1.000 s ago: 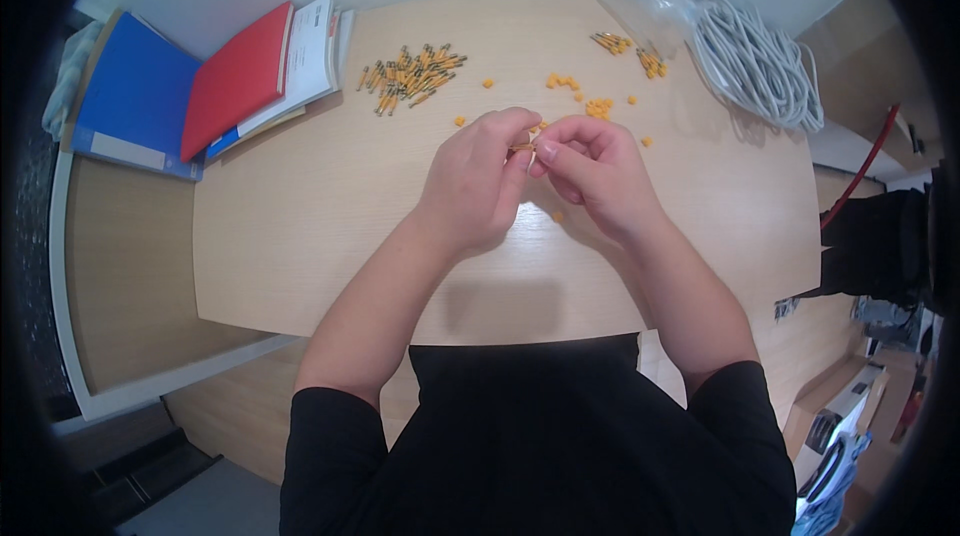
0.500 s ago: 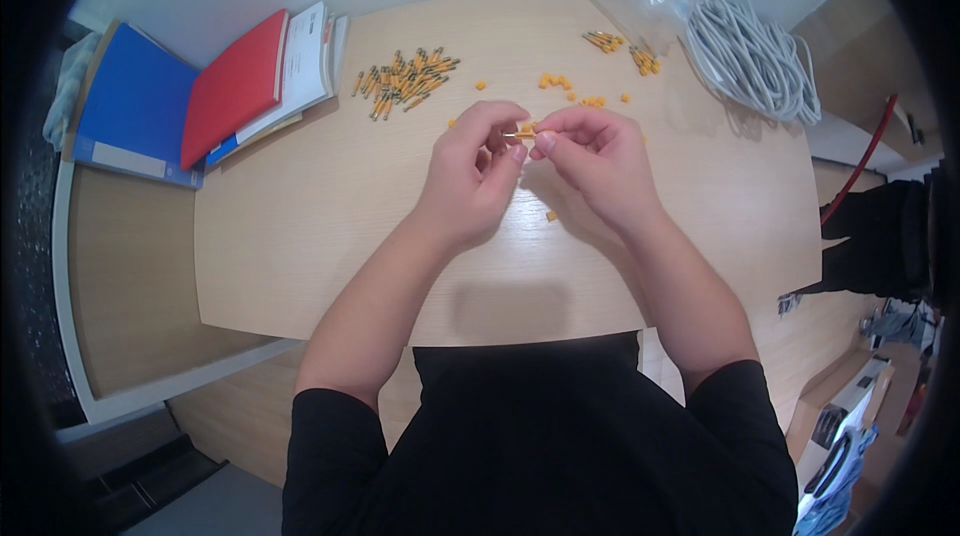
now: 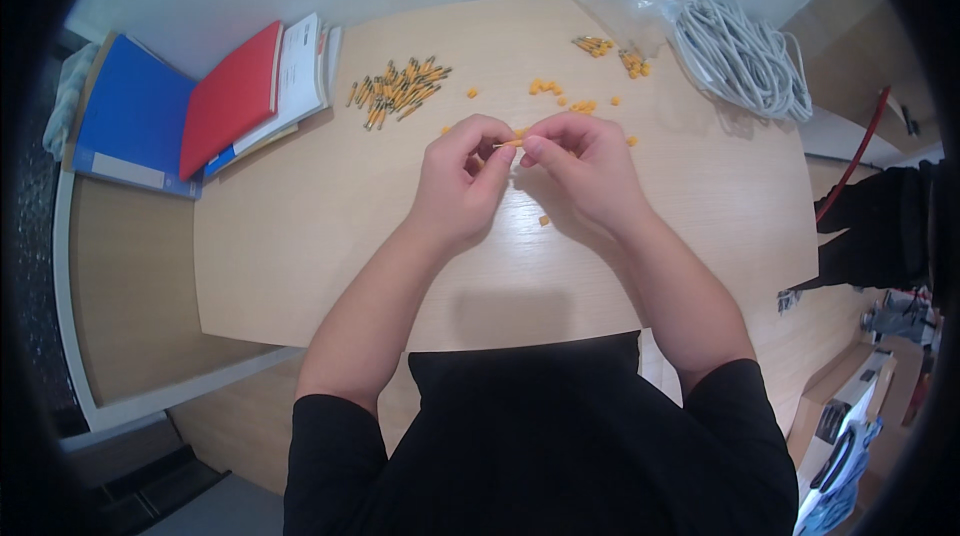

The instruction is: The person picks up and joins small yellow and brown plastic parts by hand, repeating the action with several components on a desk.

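Over the middle of the table, my left hand (image 3: 462, 176) and my right hand (image 3: 592, 171) meet fingertip to fingertip. Between them they pinch a small orange rod with a metal tip (image 3: 514, 143), which lies roughly level; fingers hide part of it. Beyond my left hand is a pile of similar orange rods with dark metal ends (image 3: 400, 91). Small orange caps (image 3: 545, 87) lie scattered beyond my right hand, and a lone orange piece (image 3: 544, 221) rests nearer to me. At the far right are two little clusters of rods with orange ends (image 3: 593, 46).
A coil of grey cable (image 3: 740, 61) lies at the far right beside a clear plastic bag (image 3: 640, 4). On the left stand a blue folder (image 3: 135, 116), a red folder (image 3: 232, 86) and papers. The wooden table's (image 3: 300, 266) front edge is close to my body.
The fingers of both hands have closed in more around the rod, so less of its metal end shows. The whole view has shifted slightly.
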Tool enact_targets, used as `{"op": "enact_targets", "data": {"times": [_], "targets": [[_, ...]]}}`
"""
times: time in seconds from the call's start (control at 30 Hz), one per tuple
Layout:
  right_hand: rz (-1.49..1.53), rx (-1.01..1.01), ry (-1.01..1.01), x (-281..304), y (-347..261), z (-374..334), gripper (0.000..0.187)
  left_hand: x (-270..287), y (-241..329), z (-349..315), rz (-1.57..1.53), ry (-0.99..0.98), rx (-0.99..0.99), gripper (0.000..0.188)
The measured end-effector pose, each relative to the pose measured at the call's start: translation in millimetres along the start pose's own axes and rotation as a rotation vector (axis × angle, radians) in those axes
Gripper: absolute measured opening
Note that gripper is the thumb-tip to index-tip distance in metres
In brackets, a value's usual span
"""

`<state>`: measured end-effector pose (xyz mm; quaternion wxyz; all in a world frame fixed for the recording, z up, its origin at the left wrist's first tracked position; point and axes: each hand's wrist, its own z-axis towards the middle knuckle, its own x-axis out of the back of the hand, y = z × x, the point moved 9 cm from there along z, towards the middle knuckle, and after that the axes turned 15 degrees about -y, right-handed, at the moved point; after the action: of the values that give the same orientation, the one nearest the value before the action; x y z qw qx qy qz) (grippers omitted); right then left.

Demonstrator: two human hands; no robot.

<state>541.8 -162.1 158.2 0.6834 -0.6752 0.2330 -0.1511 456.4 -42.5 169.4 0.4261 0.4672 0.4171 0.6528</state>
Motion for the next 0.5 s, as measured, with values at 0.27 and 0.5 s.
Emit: {"op": "enact_targets", "data": {"times": [0.27,0.5], "targets": [[-0.078,0.011,-0.007,-2.3,-3.8,-1.5,0.007,-5.0,-14.9,-0.5,-0.071,-0.112,0.144,0.023],[-0.18,-0.017,-0.026,1.8,-5.3,-0.4,0.011,0.5,-11.3,1.2,0.03,-0.036,0.07,0.019]]}}
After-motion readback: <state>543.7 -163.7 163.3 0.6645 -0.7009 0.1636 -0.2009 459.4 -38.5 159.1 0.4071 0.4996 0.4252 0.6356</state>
